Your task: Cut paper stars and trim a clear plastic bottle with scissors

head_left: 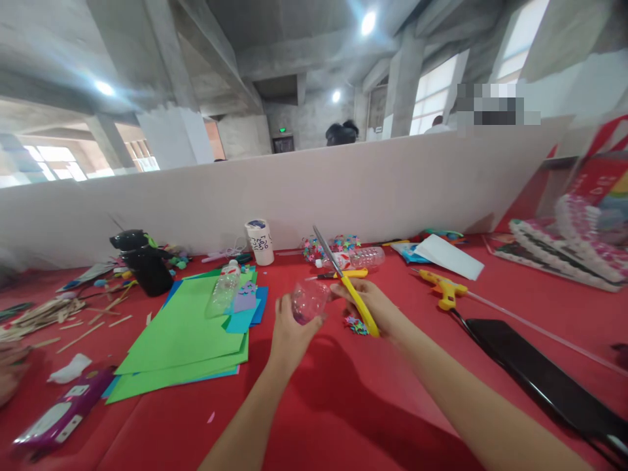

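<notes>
Low in view, both forearms rise from the bottom edge over the red tabletop (324, 399), the left slanting up and rightward, the right reaching in at a longer, flatter slant from the lower right corner. Ahead of them the left hand (294, 332) turns its back toward the camera, fingers curved along the left side of a clear plastic piece (309, 301) and thumb spread to its right, so the piece is gripped between them above the table. Just beside it, the right hand (369, 304) has its fingertips bent inward at the piece's right edge; whether they pinch it I cannot tell. That hand also holds a yellow-handled cutting tool (360, 304), tilted with its grey blade up and to the left; how the fingers close around the handle is hidden. Near the right hand lies a small pile of coloured stars (356, 326). To the left are green sheets (181, 327), to the right a yellow glue gun (444, 289). Farther off, a clear bottle (367, 258) lies on its side, a white cup (260, 243) stands upright, and a white partition (304, 190) runs behind everything on the table.
</notes>
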A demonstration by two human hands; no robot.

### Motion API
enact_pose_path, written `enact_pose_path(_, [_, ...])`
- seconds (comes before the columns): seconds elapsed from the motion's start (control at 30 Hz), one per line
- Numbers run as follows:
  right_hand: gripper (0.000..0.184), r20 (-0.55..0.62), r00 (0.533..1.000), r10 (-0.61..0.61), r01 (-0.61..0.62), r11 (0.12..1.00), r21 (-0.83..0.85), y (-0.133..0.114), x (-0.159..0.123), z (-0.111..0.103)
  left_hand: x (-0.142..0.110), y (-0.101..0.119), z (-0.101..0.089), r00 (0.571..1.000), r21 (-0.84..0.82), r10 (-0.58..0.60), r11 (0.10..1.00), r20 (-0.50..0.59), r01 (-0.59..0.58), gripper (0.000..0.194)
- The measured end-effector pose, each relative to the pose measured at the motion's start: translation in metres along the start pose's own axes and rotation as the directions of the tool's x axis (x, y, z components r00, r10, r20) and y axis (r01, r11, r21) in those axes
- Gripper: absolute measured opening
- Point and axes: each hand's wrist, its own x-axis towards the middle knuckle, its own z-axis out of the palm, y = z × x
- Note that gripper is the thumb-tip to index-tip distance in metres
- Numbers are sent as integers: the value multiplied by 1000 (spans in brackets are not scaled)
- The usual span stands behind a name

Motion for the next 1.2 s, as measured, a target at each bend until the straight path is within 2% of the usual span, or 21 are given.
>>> enact_pose_path(0.17, [34, 30, 997, 73, -76, 990, 121, 29, -9, -11, -5, 11, -6, 989, 159, 144, 977, -19, -139, 56])
enact_pose_path(0.33, [35, 84, 991, 104, -119, 971, 209, 45, -7, -22, -11, 10, -2, 968, 208, 241, 945, 73, -251, 51])
enact_pose_path(0.5, [35, 107, 986, 127, -149, 958, 244, 62, -3, -26, -15, 7, 0, 939, 221, 313, 915, 142, -338, 58])
enact_pose_path(0.6, [35, 118, 985, 129, -156, 952, 263, 70, -3, -25, -18, 6, 0, 934, 215, 302, 916, 189, -339, 57])
enact_pose_path(0.67, [34, 127, 985, 114, -145, 949, 281, 74, -4, -24, -20, 5, 0, 954, 179, 217, 950, 206, -255, 61])
enact_pose_path(0.73, [34, 141, 986, 88, -128, 944, 304, 77, -6, -24, -20, 1, 1, 977, 113, 88, 987, 195, -111, 65])
enact_pose_path(0.83, [31, 161, 986, 37, -92, 933, 348, 79, -11, -26, -17, -6, 0, 969, -65, -100, 991, 226, 118, 61])
enact_pose_path(0.9, [28, 170, 986, 2, -67, 924, 376, 77, -15, -27, -14, -8, -2, 909, -249, -254, 905, 329, 343, 59])
enact_pose_path(0.97, [30, 165, 986, -25, -43, 917, 396, 73, -19, -26, -10, -7, -4, 806, -415, -374, 711, 459, 567, 57])
enact_pose_path(1.0, [33, 147, 989, -33, -29, 916, 401, 71, -20, -25, -9, -6, -4, 758, -471, -403, 606, 513, 641, 53])
enact_pose_path(1.1, [35, 33, 999, -37, 21, 922, 387, 70, -20, -22, -7, -1, -3, 663, -545, -412, 378, 625, 748, 43])
enact_pose_path(1.2, [36, -58, 998, -40, 57, 939, 340, 79, -17, -20, -8, 3, 2, 588, -528, -410, 261, 697, 808, 44])
